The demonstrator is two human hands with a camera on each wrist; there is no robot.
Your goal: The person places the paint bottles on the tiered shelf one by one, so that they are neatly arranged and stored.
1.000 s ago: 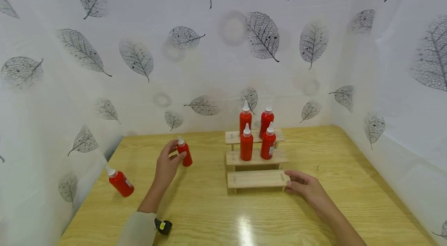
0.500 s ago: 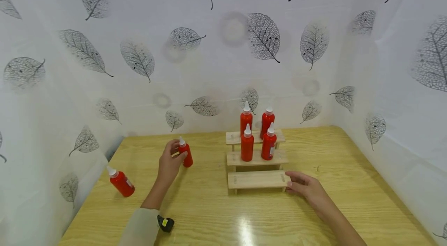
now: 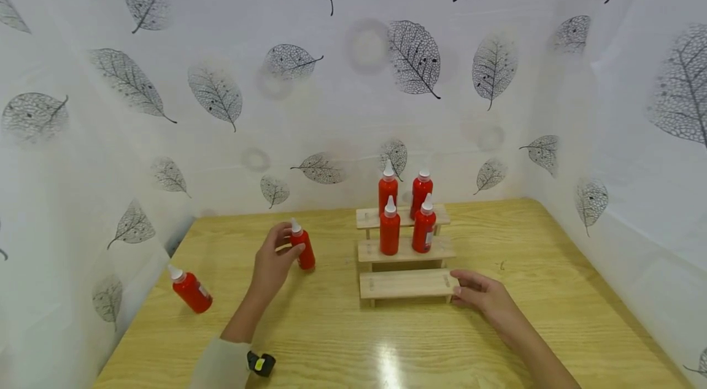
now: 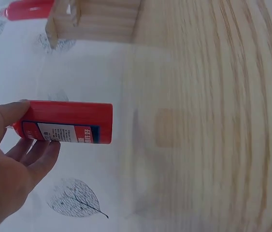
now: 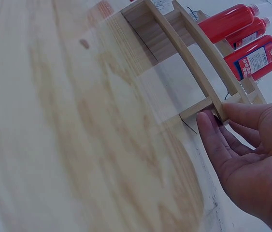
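Left hand [image 3: 272, 267] fingers curl round a red bottle [image 3: 303, 250], thumb on one side and fingers on the other, holding it tilted just above the wooden table [image 3: 331, 340], left of the stepped wooden rack [image 3: 405, 283]. Right hand [image 3: 486, 298] fingers lie nearly straight, tips touching the right end of the rack's lowest step. Held bottle: red body, white pointed cap, printed label; four like it stand on the rack's upper two steps.

Red bottle [image 3: 190, 289] lying on wooden table [image 3: 552, 266]; leaf-print backdrop [image 3: 221, 70].
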